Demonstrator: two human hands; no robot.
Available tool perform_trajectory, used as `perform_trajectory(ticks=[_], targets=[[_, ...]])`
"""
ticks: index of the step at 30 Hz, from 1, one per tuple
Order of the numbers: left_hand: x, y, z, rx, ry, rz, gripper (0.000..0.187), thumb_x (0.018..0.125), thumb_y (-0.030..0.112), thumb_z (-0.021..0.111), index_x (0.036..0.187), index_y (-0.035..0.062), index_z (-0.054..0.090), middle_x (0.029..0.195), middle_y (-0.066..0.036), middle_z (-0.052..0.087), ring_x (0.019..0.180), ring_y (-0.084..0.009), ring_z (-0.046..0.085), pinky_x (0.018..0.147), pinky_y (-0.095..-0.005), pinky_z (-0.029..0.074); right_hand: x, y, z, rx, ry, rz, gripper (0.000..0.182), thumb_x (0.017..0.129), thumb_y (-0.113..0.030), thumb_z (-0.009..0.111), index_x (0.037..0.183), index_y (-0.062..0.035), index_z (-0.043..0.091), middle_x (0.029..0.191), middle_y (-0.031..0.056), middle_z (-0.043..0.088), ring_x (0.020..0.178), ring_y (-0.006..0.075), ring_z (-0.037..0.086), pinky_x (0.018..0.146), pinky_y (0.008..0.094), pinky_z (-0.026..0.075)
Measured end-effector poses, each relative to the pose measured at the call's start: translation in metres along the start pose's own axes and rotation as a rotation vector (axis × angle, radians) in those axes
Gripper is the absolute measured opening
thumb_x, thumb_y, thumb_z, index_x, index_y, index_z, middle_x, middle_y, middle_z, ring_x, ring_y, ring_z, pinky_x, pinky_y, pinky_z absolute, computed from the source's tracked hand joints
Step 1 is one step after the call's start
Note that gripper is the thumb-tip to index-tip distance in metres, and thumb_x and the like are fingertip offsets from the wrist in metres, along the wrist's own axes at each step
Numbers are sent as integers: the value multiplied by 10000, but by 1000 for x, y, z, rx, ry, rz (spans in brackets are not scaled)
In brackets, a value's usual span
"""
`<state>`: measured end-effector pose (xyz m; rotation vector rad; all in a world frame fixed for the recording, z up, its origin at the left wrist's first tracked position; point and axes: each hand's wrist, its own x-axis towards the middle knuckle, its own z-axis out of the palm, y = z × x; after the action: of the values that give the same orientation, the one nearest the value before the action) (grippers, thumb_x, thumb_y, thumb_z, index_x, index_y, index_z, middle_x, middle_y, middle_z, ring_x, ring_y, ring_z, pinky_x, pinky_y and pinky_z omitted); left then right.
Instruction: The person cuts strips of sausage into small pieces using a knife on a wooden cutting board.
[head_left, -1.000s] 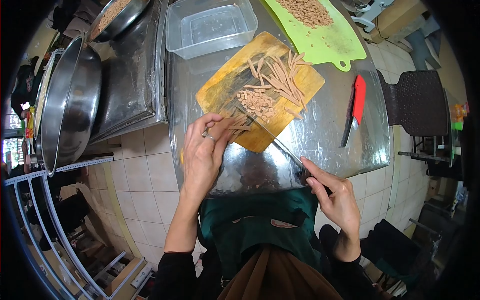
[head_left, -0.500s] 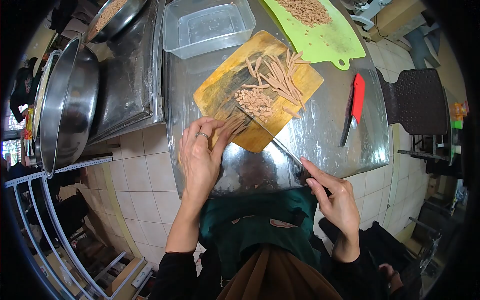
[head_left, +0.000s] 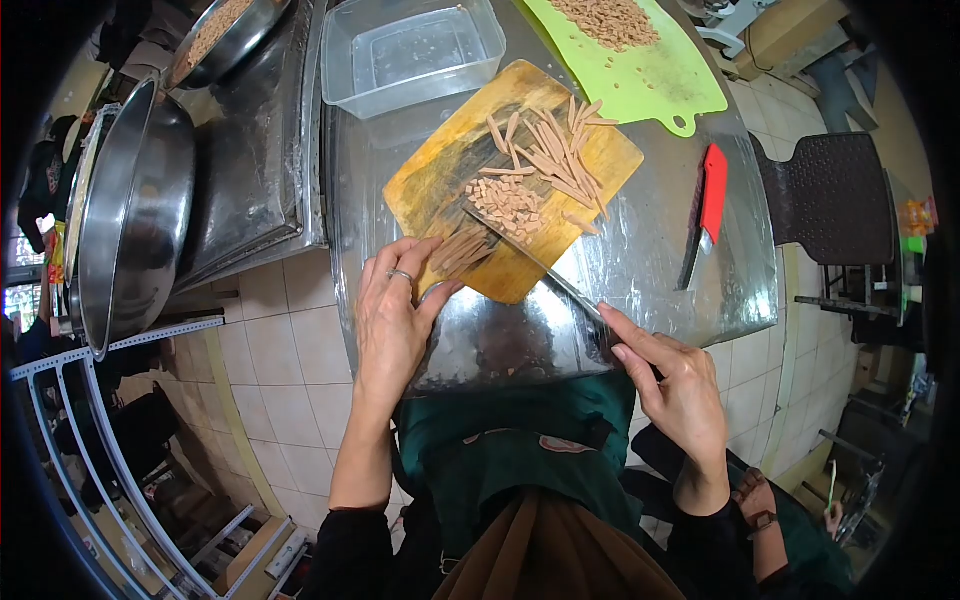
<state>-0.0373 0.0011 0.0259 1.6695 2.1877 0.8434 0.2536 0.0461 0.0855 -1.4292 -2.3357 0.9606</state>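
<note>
My right hand (head_left: 675, 385) grips the handle of a knife (head_left: 540, 262); its blade lies across the wooden cutting board (head_left: 420, 190), between small diced cubes (head_left: 508, 205) and a bundle of pinkish-brown strips (head_left: 463, 253). At the board's near left corner is my left hand (head_left: 393, 320), with a ring on one finger. Its thumb and fingers are apart around the near end of the bundle; any contact of the fingertips is hard to see. Loose longer strips (head_left: 565, 150) are scattered on the far right part of the board.
A clear plastic container (head_left: 415, 60) stands behind the board. Beside it lies a green cutting mat (head_left: 680, 85) with chopped bits. A red-handled cutter (head_left: 712, 195) rests at the right. Metal bowls (head_left: 135, 220) stand left. Another person's hand (head_left: 755, 500) shows at lower right.
My left hand has drawn slightly back and its thumb has spread away from the strips, exposing more of the bundle. The knife has barely moved. Another person's forearm has come further into view.
</note>
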Motion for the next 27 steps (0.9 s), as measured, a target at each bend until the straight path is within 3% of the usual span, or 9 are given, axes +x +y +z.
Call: perform_trajectory(ticks=[3,6,9,12,15,18,24,27], targets=[[3,-2,0,-11,-1,10,486,769,122,882,1225,78,721,1204,-114,685,1122,-332,625,964,-423,497,-1,2,4,1,8,-24,448,999,-136,676,1428,-265,665,760,167,719,605,340,688,602,427,542],[4,-3,0,-19,-17,8,466,762,120,885,1202,79,735,1196,-106,689,1111,-320,627,953,-417,501,3,-9,-2,-8,-86,65,434,970,-82,695,1394,-177,688,955,221,761,751,360,727,724,387,564],[5,-5,1,-24,-14,7,460,759,118,886,1193,78,740,1189,-100,692,1103,-310,628,949,-409,503,6,-11,1,13,-100,37,428,973,-84,690,1392,-175,688,1004,221,764,790,374,739,748,393,570],[5,-4,0,-36,-23,-6,467,756,116,886,1197,78,740,1182,-96,694,1103,-308,629,945,-406,503,8,-8,3,36,-84,4,423,983,-83,679,1398,-166,682,1020,219,765,759,350,738,755,380,568],[6,-1,-1,-51,-17,-7,454,764,105,880,1195,66,739,1174,-99,694,1107,-314,636,947,-405,505,5,-6,4,138,-28,-13,425,993,-83,670,1412,-157,671,973,215,767,695,276,719,731,364,562],[5,0,0,-118,0,-14,406,796,98,865,1180,49,742,1168,-109,691,1078,-311,659,925,-400,520,1,-4,0,114,-78,69,429,1010,-121,654,1426,-222,664,1110,203,764,898,364,771,781,402,606],[3,-3,5,-85,64,24,209,910,70,776,1111,20,752,1103,-126,702,991,-276,697,844,-364,547,-2,-2,5,140,-100,59,456,1009,-107,651,1450,-219,641,1070,206,770,869,369,769,764,413,600],[6,-5,9,-79,91,40,146,935,51,744,1075,10,751,1046,-123,709,946,-253,707,815,-348,556,2,-5,10,155,-58,25,420,1009,-83,655,1424,-149,661,887,189,762,622,186,666,690,350,559]])
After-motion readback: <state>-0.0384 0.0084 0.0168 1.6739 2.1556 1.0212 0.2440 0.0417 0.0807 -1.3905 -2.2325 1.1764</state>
